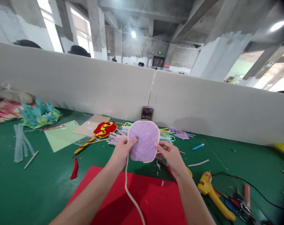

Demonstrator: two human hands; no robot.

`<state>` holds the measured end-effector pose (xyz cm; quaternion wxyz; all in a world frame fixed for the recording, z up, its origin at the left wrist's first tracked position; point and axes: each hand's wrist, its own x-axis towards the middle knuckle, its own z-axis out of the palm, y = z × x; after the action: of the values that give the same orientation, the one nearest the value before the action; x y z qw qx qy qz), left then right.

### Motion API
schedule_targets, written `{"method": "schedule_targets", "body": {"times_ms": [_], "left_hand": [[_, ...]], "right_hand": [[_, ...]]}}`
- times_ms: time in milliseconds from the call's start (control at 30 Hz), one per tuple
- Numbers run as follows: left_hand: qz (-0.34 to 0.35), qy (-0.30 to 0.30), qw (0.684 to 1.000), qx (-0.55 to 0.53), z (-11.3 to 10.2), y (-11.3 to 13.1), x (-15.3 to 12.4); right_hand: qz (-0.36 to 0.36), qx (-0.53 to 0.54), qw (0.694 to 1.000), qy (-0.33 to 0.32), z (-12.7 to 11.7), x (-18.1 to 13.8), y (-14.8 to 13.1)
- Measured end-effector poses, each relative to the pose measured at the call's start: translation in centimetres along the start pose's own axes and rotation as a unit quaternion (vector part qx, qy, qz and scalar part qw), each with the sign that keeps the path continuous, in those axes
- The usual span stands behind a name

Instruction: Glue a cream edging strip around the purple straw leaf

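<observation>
A rounded purple fan panel (pixel 143 142), laid in slanting rows with a cream edging strip, is held upright between my hands. My left hand (pixel 123 150) pinches its left side, thumb across the front. On the right rim, my right hand (pixel 167 151) grips the edge between thumb and fingers. From the left side the loose cream strip (pixel 129 192) hangs down over a red sheet (pixel 132 200). Behind the panel lie bundled pastel strips (pixel 117 139), partly hidden by it.
A red and yellow fan (pixel 105 129) with a tassel lies left, near green paper (pixel 62 137) and teal paper flowers (pixel 40 115). At right are a blue pen (pixel 198 146), a yellow glue gun (pixel 213 193) with its cord, and scissors (pixel 246 207). A white partition (pixel 202 103) closes the back.
</observation>
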<state>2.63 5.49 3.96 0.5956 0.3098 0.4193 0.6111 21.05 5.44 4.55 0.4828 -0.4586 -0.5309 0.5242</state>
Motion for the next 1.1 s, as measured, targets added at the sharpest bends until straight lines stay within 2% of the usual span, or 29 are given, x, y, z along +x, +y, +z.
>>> {"method": "schedule_targets", "body": {"times_ms": [267,767,1000,1100], "left_hand": [[-0.010,-0.003,1.000,0.002,0.12,0.01,-0.16],[-0.022,-0.001,1.000,-0.003,-0.10,-0.29,0.10],[-0.008,0.011,1.000,-0.004,-0.11,0.09,0.04],[0.007,0.026,1.000,-0.009,-0.21,0.32,0.08]], "right_hand": [[-0.021,-0.035,0.999,0.033,-0.19,0.38,0.48],[-0.077,-0.060,0.995,0.032,-0.13,0.15,0.20],[-0.045,-0.048,0.997,0.033,0.01,0.41,0.67],[-0.020,-0.048,0.999,0.012,0.18,0.37,0.52]]}}
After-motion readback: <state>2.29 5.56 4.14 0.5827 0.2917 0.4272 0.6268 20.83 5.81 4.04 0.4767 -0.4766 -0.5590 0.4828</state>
